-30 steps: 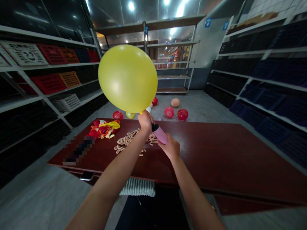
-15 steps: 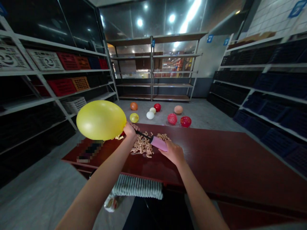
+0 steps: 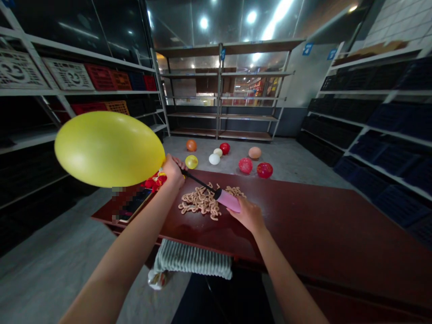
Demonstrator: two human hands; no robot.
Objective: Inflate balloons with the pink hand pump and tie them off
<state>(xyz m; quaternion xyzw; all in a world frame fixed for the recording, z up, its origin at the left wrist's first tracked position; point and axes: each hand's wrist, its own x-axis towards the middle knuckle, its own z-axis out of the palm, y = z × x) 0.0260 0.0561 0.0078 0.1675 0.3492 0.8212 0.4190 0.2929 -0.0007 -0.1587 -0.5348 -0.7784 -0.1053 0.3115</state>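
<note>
A large inflated yellow balloon stretches leftward from my left hand, whose closed fingers pinch its neck around the black end of a hand pump. My right hand is wrapped around the pump's pink barrel. Between the hands the black pump rod shows at length. Beneath the pump, a pile of tan curled pieces lies on the dark red table. Red and yellow limp balloons lie beside my left wrist, partly hidden by it.
A phone lies at the table's left end. Several inflated balloons, among them a red one and a white one, rest on the floor beyond the table. Shelving with crates stands on both sides. A grey-green ribbed cloth hangs below the near edge.
The yellow balloon has grown larger and extends further left. My hands are further apart, with more of the pump rod showing. The camera view has shifted slightly.
</note>
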